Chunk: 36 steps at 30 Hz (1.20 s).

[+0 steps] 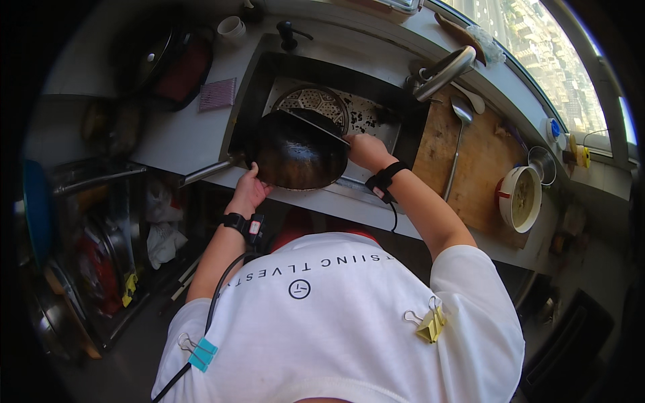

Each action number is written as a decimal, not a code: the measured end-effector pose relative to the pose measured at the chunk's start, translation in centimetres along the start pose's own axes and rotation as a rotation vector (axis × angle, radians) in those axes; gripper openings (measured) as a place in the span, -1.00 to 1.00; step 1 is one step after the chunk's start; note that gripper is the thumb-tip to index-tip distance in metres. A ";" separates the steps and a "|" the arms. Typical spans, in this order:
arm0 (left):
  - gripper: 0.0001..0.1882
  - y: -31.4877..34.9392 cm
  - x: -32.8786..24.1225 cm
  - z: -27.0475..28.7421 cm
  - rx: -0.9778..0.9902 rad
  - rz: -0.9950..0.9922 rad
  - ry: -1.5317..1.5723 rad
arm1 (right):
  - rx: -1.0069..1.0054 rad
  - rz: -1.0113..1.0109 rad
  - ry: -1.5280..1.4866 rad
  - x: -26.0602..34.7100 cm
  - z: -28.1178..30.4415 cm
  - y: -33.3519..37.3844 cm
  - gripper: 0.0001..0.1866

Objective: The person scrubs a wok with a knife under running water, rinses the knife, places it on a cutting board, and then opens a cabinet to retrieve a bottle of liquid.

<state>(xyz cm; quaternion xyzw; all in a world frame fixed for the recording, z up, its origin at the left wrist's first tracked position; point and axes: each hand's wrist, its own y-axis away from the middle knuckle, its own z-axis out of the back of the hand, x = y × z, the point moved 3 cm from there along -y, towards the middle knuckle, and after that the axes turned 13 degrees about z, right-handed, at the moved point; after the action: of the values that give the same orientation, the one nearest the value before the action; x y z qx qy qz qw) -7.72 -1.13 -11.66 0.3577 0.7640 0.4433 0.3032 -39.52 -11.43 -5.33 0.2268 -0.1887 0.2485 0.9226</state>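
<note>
A dark wok [299, 156] is tilted over the front of the sink [247, 91], its metal handle [207, 172] pointing left over the counter edge. My left hand [251, 190] grips the wok's near-left rim beside the handle, thumb up. My right hand [369, 152] is closed round the end of a thin, straight metal tool [316, 126] that lies across the wok's dark surface; its full shape is seen edge-on and I cannot name it. Behind the wok, a round perforated steamer plate [316, 101] lies in the sink, with dark bits scattered on the metal beside it.
A curved faucet [451, 72] rises at the sink's back right. On the right, a wooden board [440, 144] carries a long-handled metal spatula [459, 138]; a white pot [521, 199] stands by its edge. Left of the sink lies a pink sponge cloth [218, 95]. A rack [101, 178] stands lower left.
</note>
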 end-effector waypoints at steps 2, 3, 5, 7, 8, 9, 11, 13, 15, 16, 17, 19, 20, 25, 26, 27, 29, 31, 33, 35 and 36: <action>-0.59 -0.1 0.0 0.1 -0.011 -0.002 -0.010 | -0.016 -0.025 -0.068 -0.3 -0.5 0.9 -0.72; -0.57 -0.2 -0.1 0.1 -0.015 -0.003 -0.015 | -0.008 -0.064 -0.084 -0.7 -0.6 1.0 -0.70; -0.54 -0.3 -0.1 0.0 -0.021 -0.028 -0.032 | -0.040 -0.114 -0.084 -1.7 -0.5 0.9 -0.71; -0.53 -0.3 -0.1 0.0 -0.040 -0.020 -0.022 | 0.022 -0.165 -0.052 -2.5 -0.8 0.8 -0.73; -0.52 -0.2 -0.2 0.0 -0.051 -0.029 -0.025 | 0.014 -0.200 -0.018 -2.8 -1.0 0.9 -0.73; -0.51 -0.2 -0.2 -0.1 -0.046 -0.028 -0.025 | 0.006 -0.202 -0.093 -2.8 -1.5 1.1 -0.75; -0.48 0.1 0.0 -0.2 -0.071 -0.024 -0.036 | -0.089 -0.149 -0.170 -2.0 -2.5 2.3 -0.75; -0.45 0.3 0.4 -0.9 -0.013 0.030 -0.009 | -0.136 -0.139 -0.210 -0.7 -3.4 3.6 -0.69; -0.43 0.8 1.0 -1.7 0.031 0.060 0.020 | -0.149 -0.100 -0.203 1.1 -4.0 4.8 -0.62; -0.42 1.2 1.5 -2.2 0.060 0.060 0.028 | -0.208 -0.043 -0.195 2.1 -3.9 5.4 -0.58; -0.40 1.4 2.0 -2.8 0.092 0.060 0.034 | -0.195 -0.026 -0.191 3.0 -4.1 6.0 -0.55; -0.39 1.8 2.6 -3.7 0.082 0.035 0.081 | -0.242 0.061 -0.172 4.8 -4.2 7.0 -0.48; -0.39 1.9 2.7 -4.0 0.082 0.012 0.092 | -0.248 0.067 -0.157 5.4 -4.3 7.3 -0.47; -0.36 2.2 3.2 -4.6 0.037 0.043 0.100 | -0.300 0.021 -0.159 5.0 -4.6 7.7 -0.45; -0.36 2.1 3.3 -4.6 0.034 0.041 0.088 | -0.276 -0.013 -0.180 4.6 -4.8 7.6 -0.45; -0.36 2.0 3.5 -4.6 0.016 0.040 0.072 | -0.299 -0.050 -0.191 4.1 -4.9 7.5 -0.43; -0.35 1.8 3.6 -4.6 0.016 0.029 0.067 | -0.344 -0.101 -0.216 3.7 -5.2 7.2 -0.38; -0.35 1.7 3.7 -4.5 0.001 0.023 0.061 | -0.315 -0.110 -0.218 3.8 -5.7 7.0 -0.39; -0.36 1.7 3.6 -4.4 -0.021 0.013 0.046 | -0.312 -0.100 -0.210 3.9 -6.0 7.1 -0.40; -0.36 1.6 3.2 -4.1 -0.019 0.008 0.035 | -0.293 -0.051 -0.228 3.8 -6.2 7.2 -0.41; -0.37 1.7 3.1 -3.9 -0.037 -0.004 0.013 | -0.305 -0.069 -0.206 3.6 -6.2 7.4 -0.42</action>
<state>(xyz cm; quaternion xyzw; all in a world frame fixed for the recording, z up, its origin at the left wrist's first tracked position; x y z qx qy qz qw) -12.00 0.16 -8.96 0.3476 0.7584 0.4591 0.3054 -39.15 -1.21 -6.38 0.1151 -0.3097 0.1607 0.9301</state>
